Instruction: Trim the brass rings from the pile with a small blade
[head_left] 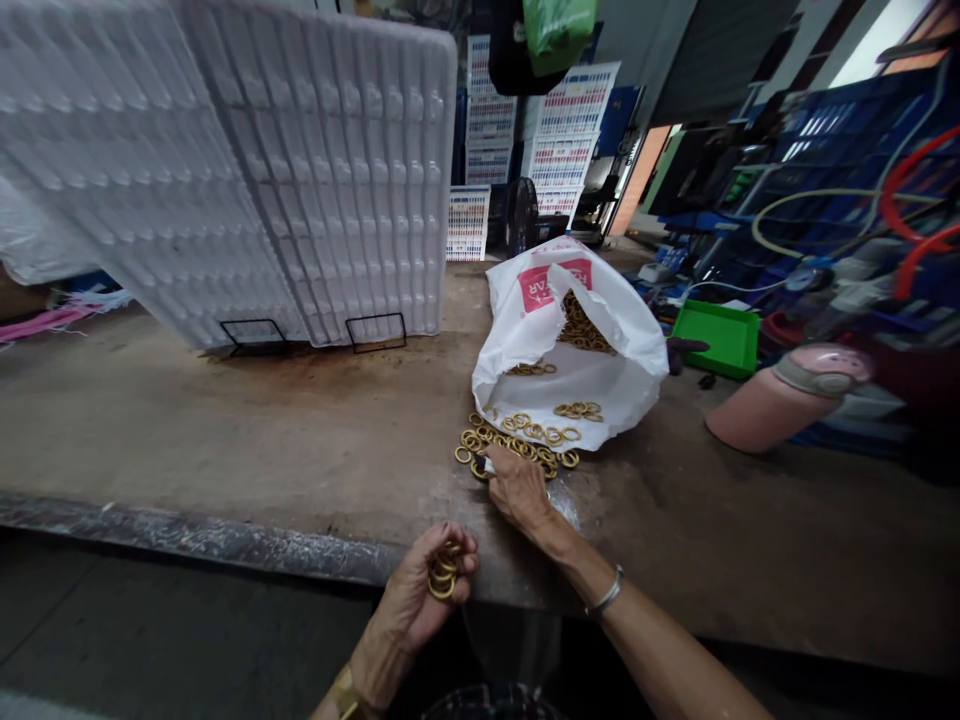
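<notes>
Several brass-coloured metal rings (442,575) lie in the curled fingers of my left hand (420,590), held low at the table's front edge. My right hand (519,490) reaches to the loose pile of rings (525,440) on the table, its fingers bent down at the near side. A white wrap shows at one fingertip, beside something small and dark. What those fingers pinch is hidden. Just behind the pile, a white plastic bag (510,330) with a red label lies on its side, its mouth towards me. More rings fill its inside and spill out.
Tall white ribbed plastic trays (337,170) stand upright in black wire stands (376,332) at the left. To the right are a pink bottle (780,400) and a green tray (716,335). White crates (566,130) are stacked behind. The worn wooden table (300,430) ends at a scuffed front edge.
</notes>
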